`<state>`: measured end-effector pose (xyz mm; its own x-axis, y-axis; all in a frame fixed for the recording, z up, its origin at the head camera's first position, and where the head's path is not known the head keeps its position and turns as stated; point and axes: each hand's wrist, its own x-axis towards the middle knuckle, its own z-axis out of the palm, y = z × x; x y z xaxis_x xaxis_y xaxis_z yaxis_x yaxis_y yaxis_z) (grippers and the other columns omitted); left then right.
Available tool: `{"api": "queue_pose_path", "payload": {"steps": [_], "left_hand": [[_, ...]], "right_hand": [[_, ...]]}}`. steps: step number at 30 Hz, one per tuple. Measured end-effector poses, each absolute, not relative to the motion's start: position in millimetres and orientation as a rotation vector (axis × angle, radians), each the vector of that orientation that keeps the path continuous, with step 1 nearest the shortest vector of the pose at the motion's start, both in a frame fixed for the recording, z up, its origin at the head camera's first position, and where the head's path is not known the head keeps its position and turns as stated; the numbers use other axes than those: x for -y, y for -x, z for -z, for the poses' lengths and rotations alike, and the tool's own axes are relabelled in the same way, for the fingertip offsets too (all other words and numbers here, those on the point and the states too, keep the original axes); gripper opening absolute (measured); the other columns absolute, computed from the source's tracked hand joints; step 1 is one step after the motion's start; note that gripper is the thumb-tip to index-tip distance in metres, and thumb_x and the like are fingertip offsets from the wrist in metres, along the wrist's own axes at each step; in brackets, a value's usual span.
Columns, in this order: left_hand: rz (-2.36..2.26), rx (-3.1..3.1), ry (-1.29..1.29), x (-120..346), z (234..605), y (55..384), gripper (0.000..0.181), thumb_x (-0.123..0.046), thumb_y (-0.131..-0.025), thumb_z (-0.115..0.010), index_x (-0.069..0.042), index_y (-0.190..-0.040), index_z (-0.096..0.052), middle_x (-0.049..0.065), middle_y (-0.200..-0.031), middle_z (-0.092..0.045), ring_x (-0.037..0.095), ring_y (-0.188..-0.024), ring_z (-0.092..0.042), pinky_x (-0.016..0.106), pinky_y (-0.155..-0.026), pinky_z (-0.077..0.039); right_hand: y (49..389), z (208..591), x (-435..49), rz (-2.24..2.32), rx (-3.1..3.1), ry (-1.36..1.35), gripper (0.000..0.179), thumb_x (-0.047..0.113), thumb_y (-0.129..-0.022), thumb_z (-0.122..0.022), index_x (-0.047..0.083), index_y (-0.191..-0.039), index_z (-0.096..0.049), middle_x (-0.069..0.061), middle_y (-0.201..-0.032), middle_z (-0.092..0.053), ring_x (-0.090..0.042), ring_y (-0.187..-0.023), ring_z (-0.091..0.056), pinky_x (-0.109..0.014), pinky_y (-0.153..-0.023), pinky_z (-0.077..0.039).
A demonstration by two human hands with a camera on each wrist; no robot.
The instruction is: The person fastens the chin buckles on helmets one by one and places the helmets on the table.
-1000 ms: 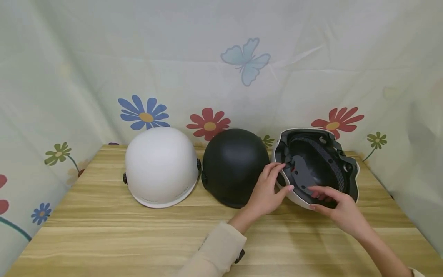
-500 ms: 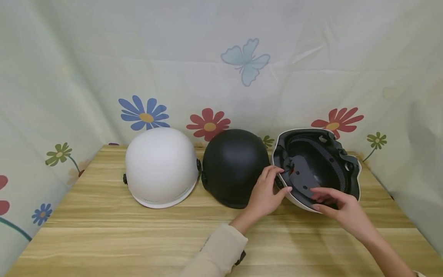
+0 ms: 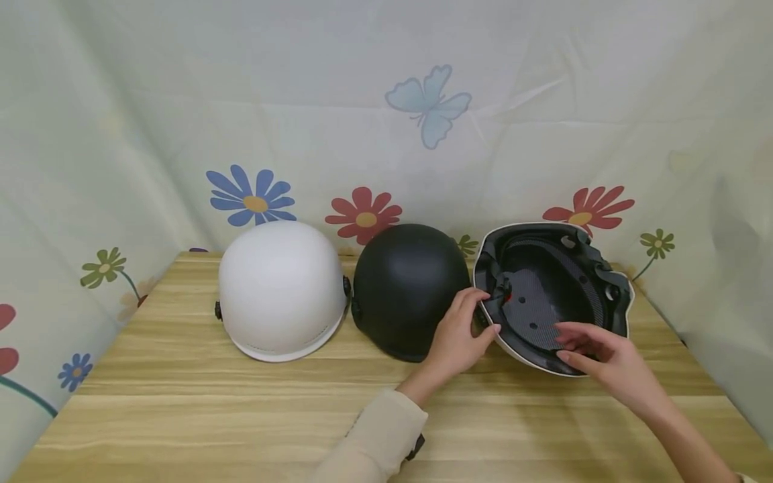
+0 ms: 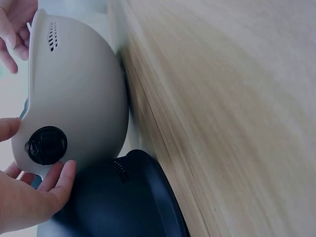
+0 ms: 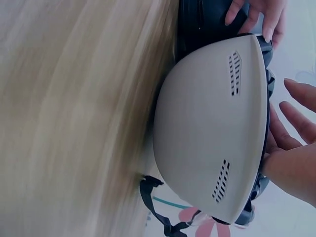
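White helmet first: it sits dome up at the left of our wooden bench, with a black helmet sitting the same way just beside it. Third in the row, at the right, lies the upturned helmet, a pale shell whose opening faces up and towards us, so we look straight into its dark inside.

Our left hand grips the left edge of this third one: the fingers bend around the side and the thumb presses the rim a little nearer to us. In the left wrist view we find some of these fingers on the outside of the shell, just beside a round black knob. Our right hand has thumb and fingers apart, loosely bent over the opening at the near rim; we cannot tell whether the tips touch the lining. A black strap hangs near the shell in the right wrist view.

As we judge it, two of the three look done: they stand in line, dome up, and we hold neither. What is left seems to be the third. Its place in the row looks about right, but it does not yet match its neighbours, rounded side down and in our grasp.
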<state>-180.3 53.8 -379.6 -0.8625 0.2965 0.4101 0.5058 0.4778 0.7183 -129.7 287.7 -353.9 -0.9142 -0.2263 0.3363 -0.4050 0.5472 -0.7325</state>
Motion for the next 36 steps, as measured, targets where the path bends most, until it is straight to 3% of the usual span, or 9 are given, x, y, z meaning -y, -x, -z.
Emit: {"api": "queue_pose_path", "payload": {"steps": [9,15,36], "left_hand": [[1.320,2.503,0.692,-52.3,379.6,180.9,0.045,-0.023,-0.087,-0.063,-0.013,-0.128,-0.047,0.001,-0.134,-0.041,0.016,-0.119,-0.045,0.031,-0.094,-0.040],[1.322,2.500,0.695,-51.6,379.2,181.2,0.045,-0.022,-0.087,-0.063,-0.013,-0.128,-0.048,0.002,-0.134,-0.041,0.016,-0.119,-0.045,0.030,-0.095,-0.039],[1.318,2.484,0.709,-50.8,380.9,178.8,0.045,-0.019,-0.087,-0.063,-0.011,-0.128,-0.047,0.005,-0.134,-0.041,0.019,-0.118,-0.047,0.031,-0.094,-0.040]], "right_hand": [[138.6,344.2,-307.4,-1.310,2.622,-0.658,0.039,-0.004,-0.082,-0.063,0.003,-0.119,-0.056,0.013,-0.100,-0.059,-0.006,-0.082,-0.057,-0.015,-0.067,-0.047],[146.0,335.1,-322.6,-1.259,2.688,-0.641,0.035,-0.002,-0.083,-0.063,0.000,-0.118,-0.054,0.019,-0.105,-0.057,-0.002,-0.085,-0.057,-0.015,-0.067,-0.048],[166.5,321.1,-350.9,-1.101,2.695,-0.451,0.031,0.004,-0.086,-0.062,0.000,-0.116,-0.053,0.021,-0.098,-0.056,0.004,-0.081,-0.051,-0.007,-0.067,-0.040]]}}
